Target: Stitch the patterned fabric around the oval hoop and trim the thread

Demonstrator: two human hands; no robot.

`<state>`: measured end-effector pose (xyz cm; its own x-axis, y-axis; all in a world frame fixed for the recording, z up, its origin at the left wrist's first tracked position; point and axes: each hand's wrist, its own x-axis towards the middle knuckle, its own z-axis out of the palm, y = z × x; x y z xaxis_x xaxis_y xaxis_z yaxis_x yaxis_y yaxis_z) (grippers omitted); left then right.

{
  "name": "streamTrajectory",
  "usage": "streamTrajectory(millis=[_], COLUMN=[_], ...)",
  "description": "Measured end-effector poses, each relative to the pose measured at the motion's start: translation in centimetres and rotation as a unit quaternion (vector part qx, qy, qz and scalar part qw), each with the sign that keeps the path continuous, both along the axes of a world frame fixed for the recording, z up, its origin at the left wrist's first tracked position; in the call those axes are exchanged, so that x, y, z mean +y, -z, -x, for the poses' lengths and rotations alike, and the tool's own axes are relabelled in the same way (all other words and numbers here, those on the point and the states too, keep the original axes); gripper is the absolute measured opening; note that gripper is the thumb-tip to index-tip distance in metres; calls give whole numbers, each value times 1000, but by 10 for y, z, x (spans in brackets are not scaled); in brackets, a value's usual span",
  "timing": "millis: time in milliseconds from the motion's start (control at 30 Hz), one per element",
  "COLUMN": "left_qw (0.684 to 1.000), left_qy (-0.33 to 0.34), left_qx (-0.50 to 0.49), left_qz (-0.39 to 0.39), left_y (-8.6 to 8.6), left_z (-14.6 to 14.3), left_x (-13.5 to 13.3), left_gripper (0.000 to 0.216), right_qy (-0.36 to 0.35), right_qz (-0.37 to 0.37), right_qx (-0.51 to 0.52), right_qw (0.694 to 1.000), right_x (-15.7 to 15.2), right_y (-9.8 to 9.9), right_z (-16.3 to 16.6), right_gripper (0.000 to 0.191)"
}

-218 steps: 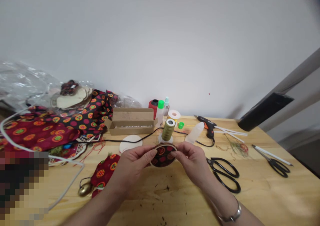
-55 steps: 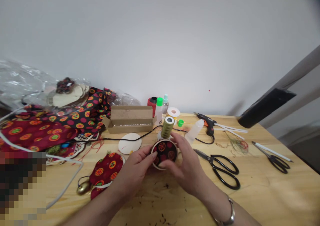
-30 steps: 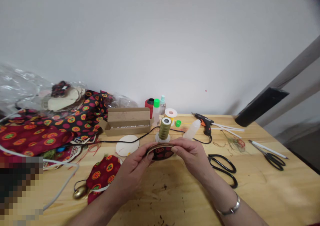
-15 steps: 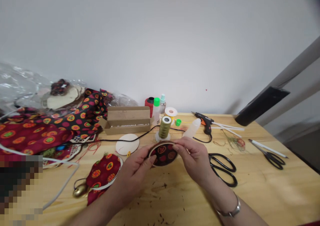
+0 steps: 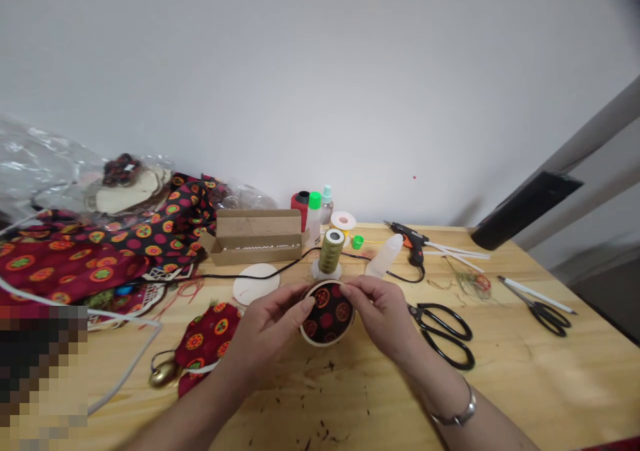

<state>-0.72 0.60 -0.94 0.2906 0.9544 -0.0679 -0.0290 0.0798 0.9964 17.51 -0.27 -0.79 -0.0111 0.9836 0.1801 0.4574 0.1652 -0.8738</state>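
Note:
Between my hands is a small round disc covered in dark patterned fabric (image 5: 327, 314), with a pale rim and its printed face tilted up toward me. My left hand (image 5: 273, 324) pinches its left edge, thumb on the face. At its upper right edge, my right hand (image 5: 377, 311) grips with thumb and fingers; the far side is hidden. Just behind the disc stands an olive thread spool (image 5: 331, 251). Black-handled scissors (image 5: 445, 334) lie right of my right hand. Left of my left hand rests a red patterned fabric round (image 5: 207, 338) beside a brass bell (image 5: 163, 374).
An open cardboard box (image 5: 257, 248), a green-capped bottle (image 5: 313, 218), a white bottle (image 5: 384, 256) and a glue gun (image 5: 407, 241) stand or lie toward the wall. Patterned fabric (image 5: 75, 264) heaps at left. Smaller scissors (image 5: 545, 316) lie at right. Dark scraps dot the front.
The fabric-covered disc has tipped so its face shows more fully as a round. Both hands keep hold of its edges, with only slight shifts of the fingers.

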Motion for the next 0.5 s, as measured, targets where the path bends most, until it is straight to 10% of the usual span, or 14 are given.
streamTrajectory(millis=[500], left_qw=[977], left_qy=[27], left_qx=[214], left_qz=[1], left_y=[15], left_z=[6], left_x=[9], left_gripper=[27], right_qy=[-21], right_qz=[89], right_qx=[-183], right_qw=[979], right_x=[6], right_y=[16], right_z=[1], right_gripper=[50])
